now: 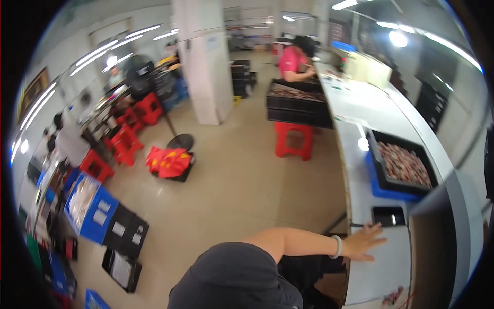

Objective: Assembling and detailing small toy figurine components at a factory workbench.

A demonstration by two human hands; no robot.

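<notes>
Left hand (364,241) flat, fingers spread, gripping nothing, resting on white counter (381,268) at its near edge; dark phone (388,216) just beyond fingertips. Right hand not visible.

White worktable (378,121) carried black tray (383,177) on blue crate (386,193); beside worktable, red stool (293,139); pale bracelet (337,246).

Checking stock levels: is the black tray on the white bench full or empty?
Full: the black tray holds a dense layer of small reddish parts.
</notes>
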